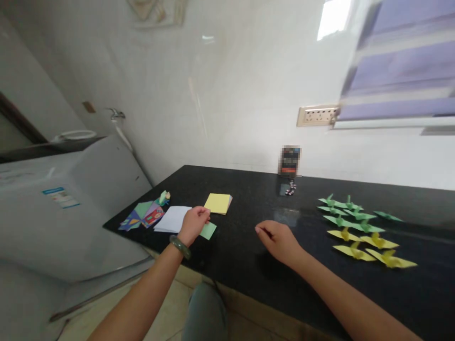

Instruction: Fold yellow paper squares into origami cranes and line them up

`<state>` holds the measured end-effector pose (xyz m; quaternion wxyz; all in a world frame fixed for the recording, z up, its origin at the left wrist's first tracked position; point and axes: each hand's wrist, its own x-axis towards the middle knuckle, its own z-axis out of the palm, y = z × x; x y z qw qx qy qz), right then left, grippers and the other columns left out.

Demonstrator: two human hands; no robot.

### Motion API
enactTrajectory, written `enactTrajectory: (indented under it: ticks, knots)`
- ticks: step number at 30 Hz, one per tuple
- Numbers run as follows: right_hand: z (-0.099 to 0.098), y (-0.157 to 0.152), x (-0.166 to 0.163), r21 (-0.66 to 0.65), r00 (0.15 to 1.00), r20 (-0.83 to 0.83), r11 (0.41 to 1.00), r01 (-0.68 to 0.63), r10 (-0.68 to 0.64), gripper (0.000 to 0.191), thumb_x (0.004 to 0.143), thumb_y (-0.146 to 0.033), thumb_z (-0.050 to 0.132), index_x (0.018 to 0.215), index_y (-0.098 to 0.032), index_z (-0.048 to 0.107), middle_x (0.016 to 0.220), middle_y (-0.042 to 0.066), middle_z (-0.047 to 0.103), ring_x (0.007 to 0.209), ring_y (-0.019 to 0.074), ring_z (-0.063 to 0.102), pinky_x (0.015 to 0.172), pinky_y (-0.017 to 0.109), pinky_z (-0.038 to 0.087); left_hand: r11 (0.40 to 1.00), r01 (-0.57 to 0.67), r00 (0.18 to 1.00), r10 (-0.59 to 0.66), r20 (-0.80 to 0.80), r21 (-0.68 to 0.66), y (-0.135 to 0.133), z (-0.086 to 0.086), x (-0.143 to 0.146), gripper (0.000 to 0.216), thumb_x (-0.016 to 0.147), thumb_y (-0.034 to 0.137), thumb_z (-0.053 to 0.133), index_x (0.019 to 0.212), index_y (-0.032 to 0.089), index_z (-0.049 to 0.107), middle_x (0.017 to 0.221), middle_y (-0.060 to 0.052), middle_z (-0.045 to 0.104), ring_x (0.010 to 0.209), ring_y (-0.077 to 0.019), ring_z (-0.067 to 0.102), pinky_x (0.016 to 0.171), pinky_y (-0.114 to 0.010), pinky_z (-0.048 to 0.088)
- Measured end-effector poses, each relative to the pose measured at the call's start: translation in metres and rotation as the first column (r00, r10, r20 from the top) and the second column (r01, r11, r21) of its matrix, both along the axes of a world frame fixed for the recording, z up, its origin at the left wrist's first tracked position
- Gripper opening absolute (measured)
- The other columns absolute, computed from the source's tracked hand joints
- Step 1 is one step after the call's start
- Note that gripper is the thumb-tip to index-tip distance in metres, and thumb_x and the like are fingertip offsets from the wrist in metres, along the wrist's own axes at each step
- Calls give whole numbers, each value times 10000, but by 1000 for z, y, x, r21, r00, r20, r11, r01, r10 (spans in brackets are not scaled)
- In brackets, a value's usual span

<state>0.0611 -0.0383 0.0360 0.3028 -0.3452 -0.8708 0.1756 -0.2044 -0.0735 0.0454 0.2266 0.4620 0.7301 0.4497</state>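
My left hand point(194, 223), with a green bangle point(180, 247) on its wrist, is closed with its fingertips pinched at a small green paper square point(209, 231). The hand partly covers this square. A stack of white paper point(173, 219) lies just left of it, and a stack of yellow paper squares point(218, 203) just beyond. Over the black tabletop point(241, 255), my right hand point(279, 240) is curled, thumb against the index finger, with nothing visible in it. To its right stand several folded green paper cranes point(362, 226) and several yellow ones point(378, 240).
Patterned colored papers point(142, 215) and a small figure point(164, 197) lie at the table's left end. A pixelated object point(290, 161) leans at the wall, a beaded strap point(290, 188) before it. A white appliance point(103, 199) stands left of the table.
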Motion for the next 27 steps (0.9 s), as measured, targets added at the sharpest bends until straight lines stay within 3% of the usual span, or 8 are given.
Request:
enactTrajectory:
  ticks: [2,4,7,11,14,20,27]
  knots:
    - [-1,16,-31,46,990,119,996,-75,69,264,881,-268,401,860,-193,653,843,44,673,799,158,607,722,242,442,998,-53,994,56,-95,38,-20,-8,-8,184,706,330,560,719,153,609,744,-69,617,802,-218,585,812,-377,459]
    - [0,33,-60,90,956,273,987,-135,106,283,893,-268,392,893,-190,664,870,56,672,843,162,598,759,243,436,972,-70,915,152,-374,226,-39,-19,-8,280,747,323,530,941,132,600,985,-124,603,1011,-258,521,933,-430,388]
    - [2,60,-99,117,905,403,973,-200,137,261,881,-236,420,963,-170,658,993,84,664,963,190,572,866,274,402,921,-99,806,296,-513,377,-57,-40,0,450,816,310,476,1210,95,433,1220,-183,479,1172,-268,411,995,-466,327]
    - [3,92,-137,96,835,516,956,-277,190,282,830,-244,504,1052,-126,632,1149,130,611,1088,219,530,938,291,366,891,-151,765,380,-521,428,-60,-62,12,493,851,279,443,1291,100,314,1273,-198,415,1236,-283,341,1004,-498,309]
    - [4,106,-152,73,768,599,939,-335,228,402,760,-313,595,1107,-111,609,1244,145,550,1145,240,497,950,284,361,890,-190,766,398,-505,414,-57,-68,16,495,854,281,442,1297,106,305,1291,-194,398,1269,-297,295,1013,-510,295]
    - [12,108,-164,53,654,727,933,-357,209,270,792,-336,530,895,-137,682,916,142,694,873,244,639,742,285,442,899,-199,770,390,-505,391,-56,-69,17,466,858,277,437,1279,113,322,1274,-183,422,1277,-300,288,1018,-515,295]
    - [21,112,-167,39,577,782,906,-421,234,217,785,-286,512,805,-178,698,862,101,708,842,213,637,693,247,412,894,-183,769,390,-507,410,-57,-68,17,460,856,284,440,1277,128,337,1262,-171,437,1286,-292,289,1009,-515,310]
